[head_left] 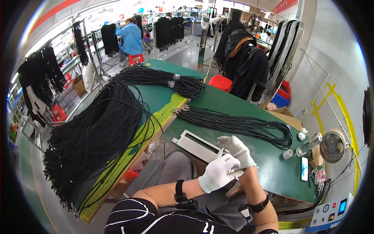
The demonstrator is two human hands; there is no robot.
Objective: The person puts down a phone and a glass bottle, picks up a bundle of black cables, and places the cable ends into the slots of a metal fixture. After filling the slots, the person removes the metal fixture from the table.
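Both my hands wear white gloves and meet over the near edge of the green table. My left hand (221,174) is closed, its fingertips bent in at my right wrist, where they appear to pinch the cuff of the right glove (247,159). My right hand (236,148) has its fingers stretched out and holds nothing. Just beyond and partly beneath the hands lies a silver metal fixture (194,145) with a long slot; its near end is hidden by the gloves. Past it, a looped bundle of black cords (237,124) rests on the table.
A large heap of black cords (97,121) covers the left table, with another tied bundle (156,79) behind. To the right stand a white cup (287,154), a clear bottle (309,144), a phone (304,169) and a fan (332,146). Farther off, a person in blue (130,38) works by hanging racks.
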